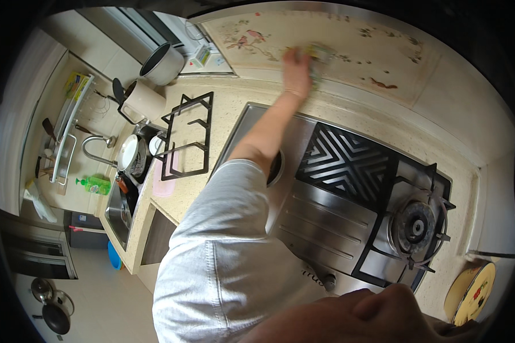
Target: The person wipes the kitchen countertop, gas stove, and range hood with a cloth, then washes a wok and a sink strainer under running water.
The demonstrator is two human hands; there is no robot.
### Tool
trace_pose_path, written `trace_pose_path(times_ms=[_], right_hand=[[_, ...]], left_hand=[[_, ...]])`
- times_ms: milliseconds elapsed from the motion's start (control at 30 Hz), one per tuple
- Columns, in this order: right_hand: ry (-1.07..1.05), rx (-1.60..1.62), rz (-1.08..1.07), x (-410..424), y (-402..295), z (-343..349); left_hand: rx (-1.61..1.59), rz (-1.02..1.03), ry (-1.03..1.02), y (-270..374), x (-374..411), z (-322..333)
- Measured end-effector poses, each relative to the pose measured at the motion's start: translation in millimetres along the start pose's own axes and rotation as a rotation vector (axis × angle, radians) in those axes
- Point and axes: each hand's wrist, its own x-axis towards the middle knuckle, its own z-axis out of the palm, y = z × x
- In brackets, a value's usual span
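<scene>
My left hand (296,73) reaches over the back of the hob to the tiled backsplash (347,79), which is painted with birds and branches. In it is a blurred green and yellow cloth (319,55), held against the tile; its exact kind is hard to make out. Under my forearm lies the stainless-steel gas hob (322,214). Its left burner (276,168) is bare of a grate and partly hidden by my arm. The right burner (417,226) carries its pan support, and a black chevron-slotted grate (347,165) covers the back middle. My right hand is out of view.
A removed black pan support (208,133) sits on the counter at left, partly over a pink board (165,180). Beyond it are a sink (119,214) with dishes, a beige jug (143,100), an inner pot (163,64) and green soap (95,185). A yellow enamel basin (470,293) stands right.
</scene>
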Motion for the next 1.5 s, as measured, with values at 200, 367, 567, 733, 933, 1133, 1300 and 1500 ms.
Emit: trace_pose_path(times_ms=[200, 367, 567, 733, 933, 1133, 1300, 1500], right_hand=[[-0.070, 0.003, -0.008, -1, 5, 3], [-0.080, 0.006, 0.006, -5, 9, 2], [-0.071, 0.001, 0.022, -2, 5, 1], [-0.047, -0.009, 0.038, 3, -2, -4], [-0.021, -0.053, 0.048, 2, -1, -7], [-0.011, -0.049, 0.057, 0, 1, -9], [-0.002, -0.013, 0.052, 0, -2, -12], [0.005, -0.005, 0.032, 0, -6, -13]], left_hand=[[-0.072, -0.498, 0.636, -203, 39, -35], [-0.155, -0.298, 0.743, -144, 107, -46], [-0.144, -0.149, 0.634, 14, 93, -19], [-0.453, -0.006, 0.158, 55, 52, -32], [-0.940, -0.609, 0.723, -31, 77, -72], [-0.845, -0.552, 0.944, -117, 149, -121], [-0.296, -0.539, 1.019, -37, 153, -88], [-0.631, -0.242, 0.558, 123, 112, -84]])
